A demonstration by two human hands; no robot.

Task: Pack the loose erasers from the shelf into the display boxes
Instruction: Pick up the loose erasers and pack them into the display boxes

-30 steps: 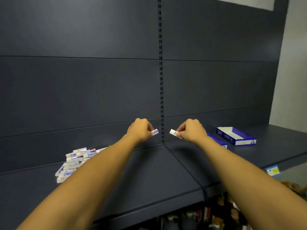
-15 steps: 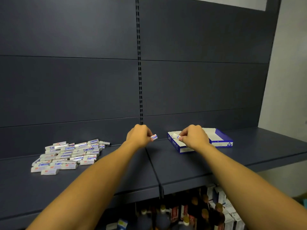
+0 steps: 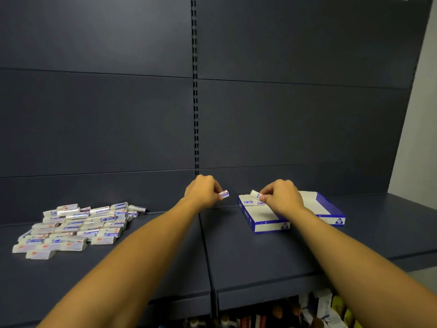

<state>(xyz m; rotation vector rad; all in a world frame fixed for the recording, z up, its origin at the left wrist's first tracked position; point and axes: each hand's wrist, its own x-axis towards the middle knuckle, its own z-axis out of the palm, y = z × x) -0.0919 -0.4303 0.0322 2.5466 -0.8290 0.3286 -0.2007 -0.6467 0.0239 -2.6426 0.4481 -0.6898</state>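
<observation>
Head view, the only one: two bare forearms reaching out over a matte dark grey metal shelf [image 3: 260, 252], flat and smooth, split by a seam down the middle. Left hand [image 3: 201, 192] curled, its fingers [image 3: 216, 189] pinching one small rectangular white eraser with a blue and red paper sleeve [image 3: 224, 194], held in the air above the shelf just left of the boxes. Right hand [image 3: 281, 195] also curled, fingers [image 3: 264, 197] pinching a second small white eraser with a blue printed sleeve [image 3: 255, 194] over the back left corner of the nearer box. Two shallow open cardboard display boxes, blue outside and white inside: the near blue and white cardboard display box [image 3: 260, 217] with at least two more sleeved erasers lying in its back left corner, exact count hard to tell under the hand; the far blue and white cardboard display box [image 3: 331, 209] just beside it to the right, touching or nearly so, interior bare where visible. Well apart on the left half of the shelf, one loose heap of several dozen white block erasers in glossy wrap and blue or red labelled sleeves [image 3: 78, 226], too many and too overlapped for an exact count, spread flat in rough rows. Behind, a dark grey panelled back wall [image 3: 94, 114] with one slotted vertical upright [image 3: 195, 91]. Below the shelf edge, blurred coloured packages and bottles [image 3: 307, 313], number unclear.
</observation>
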